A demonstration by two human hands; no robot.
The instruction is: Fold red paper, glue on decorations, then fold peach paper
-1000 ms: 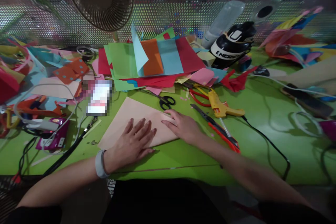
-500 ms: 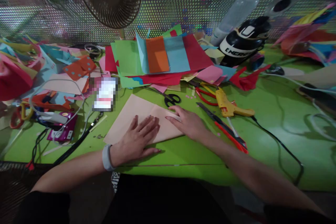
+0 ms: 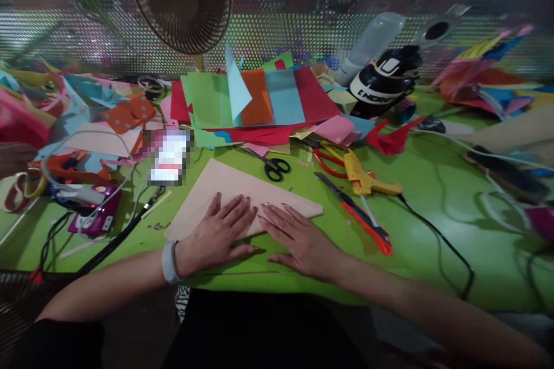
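A pale pink sheet of paper (image 3: 206, 187), folded at its right end, lies on the green table (image 3: 428, 207) in front of me. My left hand (image 3: 219, 230) rests flat on its lower middle, fingers spread. Beside it, my right hand (image 3: 300, 236) lies flat with outstretched fingers on the paper's lower right part. The fingertips of the two hands nearly meet. Just beyond the paper are black-handled scissors (image 3: 277, 169). A box cutter with a red handle (image 3: 367, 228) lies to the right of my right hand.
A yellow glue gun (image 3: 359, 179) with a black cord sits at the right, near red-handled scissors (image 3: 329, 162). Coloured sheets (image 3: 208, 98) are piled at the back before a fan (image 3: 182, 3). A phone (image 3: 171, 155) and a purple power socket (image 3: 97, 213) lie left. A black jug (image 3: 385, 81) stands behind.
My right hand has let go of the paper's right edge and moved down and left, now flat beside my left hand. The folded right end lies flatter. The view has shifted slightly.
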